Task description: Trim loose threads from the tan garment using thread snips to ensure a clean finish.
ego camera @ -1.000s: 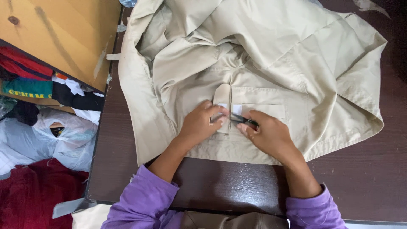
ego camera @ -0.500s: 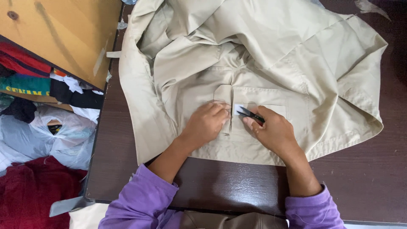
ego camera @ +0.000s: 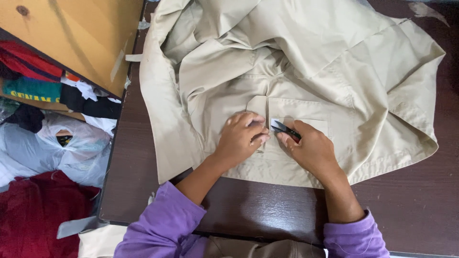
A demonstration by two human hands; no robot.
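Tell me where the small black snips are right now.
In the head view, the black snips sit just right of centre in the right hand, over the beige garment's pocket, beside the left hand.

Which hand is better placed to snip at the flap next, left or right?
Probably the right hand: it already holds the small black snips, tips pointing at the flap. The left hand presses flat on the beige garment there, pinning the cloth.
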